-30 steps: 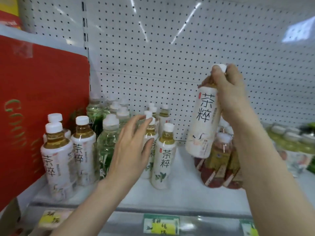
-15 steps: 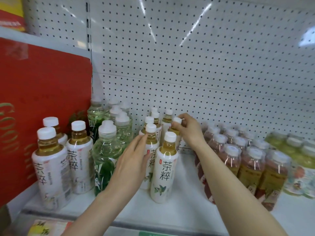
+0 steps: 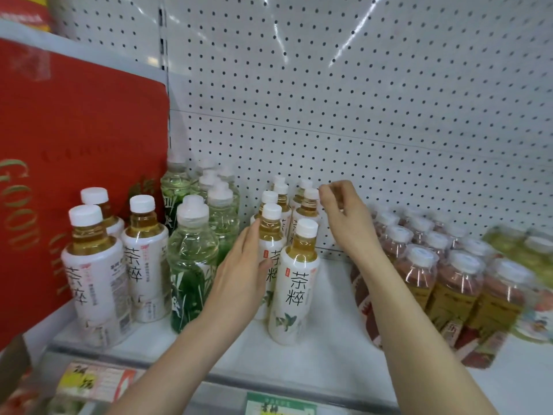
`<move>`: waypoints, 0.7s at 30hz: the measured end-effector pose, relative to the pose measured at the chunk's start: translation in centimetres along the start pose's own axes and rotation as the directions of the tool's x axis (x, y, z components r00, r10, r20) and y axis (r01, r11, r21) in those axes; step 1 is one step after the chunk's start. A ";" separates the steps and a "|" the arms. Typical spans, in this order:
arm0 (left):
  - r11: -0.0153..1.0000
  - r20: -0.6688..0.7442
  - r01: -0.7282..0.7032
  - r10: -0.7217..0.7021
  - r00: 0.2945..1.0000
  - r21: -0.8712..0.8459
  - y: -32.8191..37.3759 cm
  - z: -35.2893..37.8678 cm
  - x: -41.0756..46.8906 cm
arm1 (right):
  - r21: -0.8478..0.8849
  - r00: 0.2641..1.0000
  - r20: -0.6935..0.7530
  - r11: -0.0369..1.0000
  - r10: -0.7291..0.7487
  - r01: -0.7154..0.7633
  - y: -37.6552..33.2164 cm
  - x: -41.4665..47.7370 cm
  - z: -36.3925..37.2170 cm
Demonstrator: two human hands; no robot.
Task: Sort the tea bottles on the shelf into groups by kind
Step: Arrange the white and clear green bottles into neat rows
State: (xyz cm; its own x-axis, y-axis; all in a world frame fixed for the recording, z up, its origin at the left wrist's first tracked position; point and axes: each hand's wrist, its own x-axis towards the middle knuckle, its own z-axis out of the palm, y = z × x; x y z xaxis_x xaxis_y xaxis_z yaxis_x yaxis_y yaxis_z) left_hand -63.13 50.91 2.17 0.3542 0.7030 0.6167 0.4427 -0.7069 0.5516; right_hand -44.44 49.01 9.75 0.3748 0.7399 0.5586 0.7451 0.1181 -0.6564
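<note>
On the shelf, red box fills the left end. Red-label bottles mass toward the right edge; green bottles stand left of centre; leaf-label tea bottles cluster mid-shelf, front edge to back. Kinds sit in blocks, so sorting looks well along. Left hand, flat and straight, lies against the cluster's left side, likely steadying the row. Right hand, loosely curled on nothing, hovers just right of a rear bottle's cap; contact unclear.
</note>
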 end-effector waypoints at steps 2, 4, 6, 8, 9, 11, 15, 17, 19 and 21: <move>0.999 0.012 0.018 -0.017 1.000 -0.029 -0.2 0.5 0.2 | 0.057 0.997 0.057 0.997 -0.052 0.049 -1.5 -4.0 -0.8; 0.998 0.024 0.053 -0.052 0.998 -0.043 -0.5 1.1 0.4 | -0.017 0.975 0.198 0.994 -0.101 0.107 -1.8 -6.9 -0.8; 0.995 0.033 0.091 -0.091 0.995 -0.026 -0.5 1.5 0.4 | -0.109 0.967 0.234 0.986 -0.097 0.126 -0.9 -7.4 -0.8; 0.994 0.040 0.110 -0.110 0.993 -0.004 -0.4 1.7 0.2 | -0.157 0.977 0.210 0.985 -0.033 0.067 0.1 -6.5 -1.3; 0.994 0.044 0.112 -0.112 0.993 0.004 -0.4 1.7 0.1 | -0.182 0.980 0.197 0.982 -0.005 0.041 0.6 -5.9 -1.5; 0.993 0.059 0.114 -0.114 0.992 0.011 -0.3 1.6 -0.1 | -0.241 0.986 0.164 0.970 0.021 0.020 1.6 -4.7 -1.4; 0.995 0.074 0.102 -0.101 0.992 -0.005 0.1 1.3 -0.7 | -0.126 0.984 0.150 0.989 0.091 -0.073 3.4 -2.2 -0.2; 0.995 0.091 0.096 -0.093 0.991 -0.024 0.2 1.1 -1.0 | 0.003 0.976 0.190 0.994 0.103 -0.105 3.6 -1.2 0.3; 0.994 0.098 0.097 -0.092 0.991 -0.042 0.2 1.0 -1.2 | 0.079 0.972 0.224 0.993 0.072 -0.092 3.3 -0.8 0.8; 0.993 0.101 0.103 -0.096 0.990 -0.064 0.2 1.0 -1.3 | 0.100 0.968 0.245 0.992 0.049 -0.076 2.9 -0.7 1.4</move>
State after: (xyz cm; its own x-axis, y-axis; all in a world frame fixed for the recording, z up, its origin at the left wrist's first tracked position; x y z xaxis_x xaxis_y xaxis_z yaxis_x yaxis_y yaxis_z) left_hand -62.68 49.95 0.87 0.3920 0.7716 0.5009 0.4227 -0.6347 0.6469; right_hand -43.32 49.76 6.79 0.2644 0.8845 0.3845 0.6557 0.1275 -0.7442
